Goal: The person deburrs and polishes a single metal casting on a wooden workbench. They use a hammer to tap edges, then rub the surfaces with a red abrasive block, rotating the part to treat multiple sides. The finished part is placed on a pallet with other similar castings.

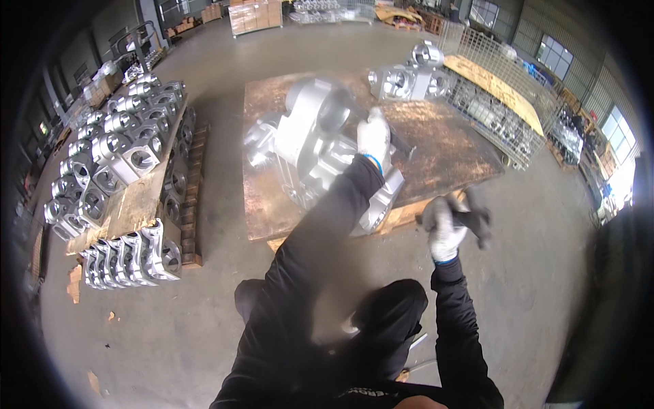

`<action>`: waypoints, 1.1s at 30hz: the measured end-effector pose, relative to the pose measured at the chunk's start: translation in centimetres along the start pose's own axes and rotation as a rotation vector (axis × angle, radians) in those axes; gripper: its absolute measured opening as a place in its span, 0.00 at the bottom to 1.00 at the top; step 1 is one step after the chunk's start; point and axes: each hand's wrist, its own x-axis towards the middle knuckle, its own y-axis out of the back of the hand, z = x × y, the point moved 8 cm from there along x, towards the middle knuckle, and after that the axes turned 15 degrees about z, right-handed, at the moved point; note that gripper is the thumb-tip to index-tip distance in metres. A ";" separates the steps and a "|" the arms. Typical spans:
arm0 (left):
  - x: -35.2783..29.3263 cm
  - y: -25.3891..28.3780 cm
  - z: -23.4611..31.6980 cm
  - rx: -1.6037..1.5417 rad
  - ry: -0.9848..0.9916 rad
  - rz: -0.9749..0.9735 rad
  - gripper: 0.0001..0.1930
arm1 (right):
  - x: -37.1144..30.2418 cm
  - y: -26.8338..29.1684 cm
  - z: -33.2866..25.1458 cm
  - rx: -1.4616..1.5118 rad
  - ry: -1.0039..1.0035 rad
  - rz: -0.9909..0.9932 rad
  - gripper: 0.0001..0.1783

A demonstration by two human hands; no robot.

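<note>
My left hand (373,140), in a white glove, is closed above a group of silver metal castings (306,129) on the worktable. A dark bar-like thing (403,146) passes by its fingers, its kind unclear. To the right, past the table's near edge, my right hand (444,232), gloved in white too, grips a dark, blurred tool (475,219). Motion smears that tool too much to tell its kind. The castings have round openings and smooth curved walls, and they look smeared as well.
The brown, worn worktable (449,146) carries more castings (409,82) at its far right corner. On the left, a pallet stack (129,204) holds rows of similar castings. Beyond the table at right stands a wire cage (490,102) full of metal parts. Boxes (255,17) sit far back.
</note>
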 end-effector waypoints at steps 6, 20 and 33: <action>-2.9 -0.7 2.1 0.085 0.007 0.043 0.23 | 0.8 -1.0 -2.1 -0.321 0.716 -0.083 0.08; -1.3 -2.3 0.2 0.095 0.014 0.093 0.25 | 4.7 0.7 6.9 0.077 -0.239 -0.050 0.09; 0.3 -3.2 0.2 0.085 -0.234 0.029 0.25 | 5.1 -0.6 7.6 0.546 -0.417 -0.165 0.09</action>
